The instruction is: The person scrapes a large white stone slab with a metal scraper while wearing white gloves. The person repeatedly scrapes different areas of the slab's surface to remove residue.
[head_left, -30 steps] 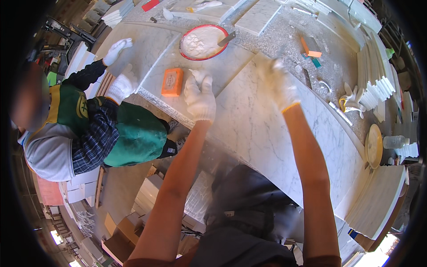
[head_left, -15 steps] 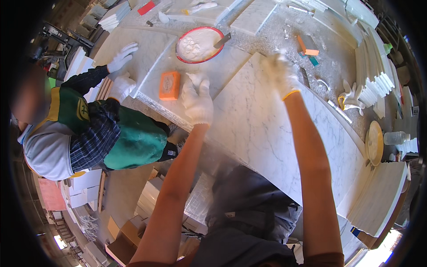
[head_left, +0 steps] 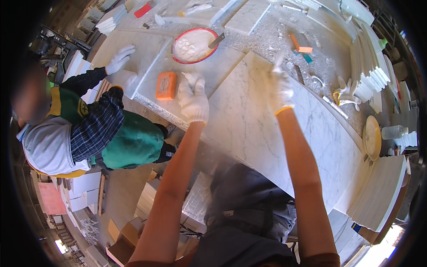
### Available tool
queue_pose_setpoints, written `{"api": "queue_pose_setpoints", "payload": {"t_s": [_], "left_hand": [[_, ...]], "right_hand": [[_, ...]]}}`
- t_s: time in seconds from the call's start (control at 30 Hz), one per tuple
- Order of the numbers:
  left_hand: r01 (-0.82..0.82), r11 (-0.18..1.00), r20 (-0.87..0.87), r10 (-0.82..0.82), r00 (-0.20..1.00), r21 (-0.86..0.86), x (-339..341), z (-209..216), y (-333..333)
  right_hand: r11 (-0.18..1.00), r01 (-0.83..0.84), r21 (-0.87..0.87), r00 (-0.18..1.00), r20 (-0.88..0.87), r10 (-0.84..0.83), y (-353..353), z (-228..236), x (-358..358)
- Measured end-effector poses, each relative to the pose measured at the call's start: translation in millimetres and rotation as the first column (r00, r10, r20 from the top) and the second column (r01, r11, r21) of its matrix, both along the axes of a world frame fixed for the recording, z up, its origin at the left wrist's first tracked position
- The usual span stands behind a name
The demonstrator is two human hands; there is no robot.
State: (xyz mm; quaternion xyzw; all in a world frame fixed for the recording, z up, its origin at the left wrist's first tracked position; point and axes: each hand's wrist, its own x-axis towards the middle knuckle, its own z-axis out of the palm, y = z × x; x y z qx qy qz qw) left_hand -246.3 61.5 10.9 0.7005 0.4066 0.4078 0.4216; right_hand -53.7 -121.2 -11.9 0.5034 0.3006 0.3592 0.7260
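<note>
My left hand [head_left: 193, 99], in a white knit glove, rests on the marble slab with its fingers curled together; what they may hold is hidden. Just left of it stands an orange block [head_left: 166, 86] with a pale label. My right hand [head_left: 281, 91], gloved too, is over the upper part of a large grey-veined marble slab [head_left: 271, 129]. Motion smears its fingers, and a pale narrow shape points up from them. Beyond my left hand sits a red-rimmed bowl [head_left: 176, 57] of white powder or paste, a scraper [head_left: 216, 41] leaning in it.
At the left a co-worker in a green apron [head_left: 133, 140] lays gloved hands on another slab [head_left: 133, 51]. An orange-and-grey block [head_left: 302, 43], a loose glove [head_left: 347, 93] and stacked tiles [head_left: 369, 66] lie to the right. A yellow bowl [head_left: 372, 139] and bottle [head_left: 394, 132] are farther right.
My right hand has shifted slightly left and down over the slab. My left hand stays beside the orange block. The whole view has tilted a little.
</note>
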Motion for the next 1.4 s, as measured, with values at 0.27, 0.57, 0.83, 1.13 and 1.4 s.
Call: {"api": "queue_pose_setpoints", "payload": {"t_s": [0.27,0.57,0.83,1.13,1.4], "left_hand": [[-0.033,0.999,-0.076,0.034,0.997,0.022,-1,-19,7],[-0.016,0.992,-0.066,0.025,0.997,0.126,-6,-26,8],[0.031,0.998,-0.041,-0.029,0.999,0.047,-11,-29,10],[0.03,0.999,-0.115,-0.032,0.993,-0.017,-9,-28,11],[-0.011,0.999,-0.161,0.018,0.987,0.043,-8,-23,5]], "right_hand": [[-0.347,0.816,-0.462,0.533,0.37,0.761,-60,-15,-31],[-0.163,0.985,0.051,0.169,-0.176,0.97,-41,30,-76],[0.215,0.877,0.43,0.069,-0.555,0.829,10,12,-54],[0.339,0.808,0.482,0.061,-0.641,0.765,19,3,-43],[0.378,0.826,0.419,-0.067,-0.593,0.803,16,8,-32]]}}
